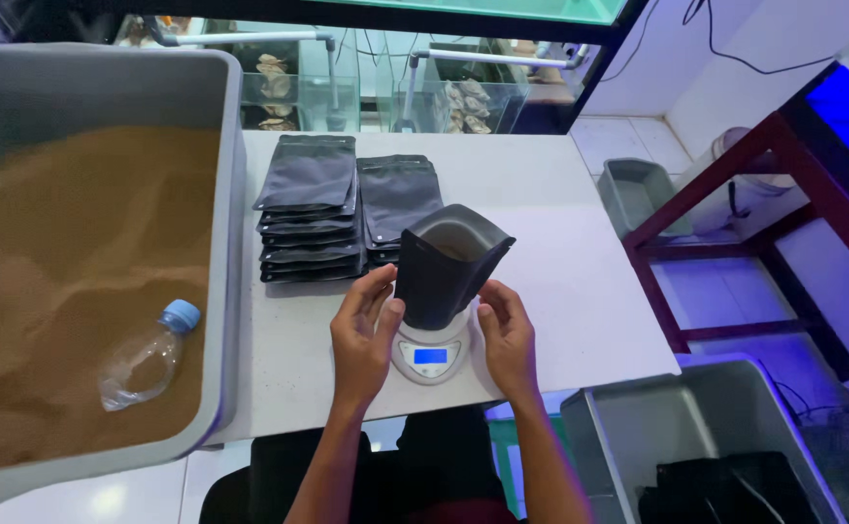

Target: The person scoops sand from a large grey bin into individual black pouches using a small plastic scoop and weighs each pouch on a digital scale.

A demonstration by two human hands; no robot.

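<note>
From above the person's arms, a black stand-up pouch (447, 267) sits upright on a small white digital scale (431, 355) near the front edge of the white table (560, 252), its mouth spread open toward the far side and something brownish just visible inside. The left hand (364, 335) presses against the pouch's left side, thumb and fingers spread along the black film, touching it rather than wrapping round it. The right hand (508, 335) is at the pouch's lower right edge, fingers curled loosely and close together, their tips against or just beside the pouch; I cannot tell whether they truly grip it. The scale's little screen glows blue between the two wrists. Just beyond the pouch, farther along the table, stand two stacks of flat black pouches (310, 209), the left pile taller than the right one. To the left, butted against the table, is a big grey tub (228, 194) filled with fine brown powder (65, 272), and a clear plastic bottle with a blue cap (146, 356) lies on its side half sunk in it. At the near right is another grey bin (628, 427) with dark things in its bottom, and a smaller grey tray (638, 189) sits on the floor beyond the table's right edge, beside a dark red frame (725, 184).
</note>
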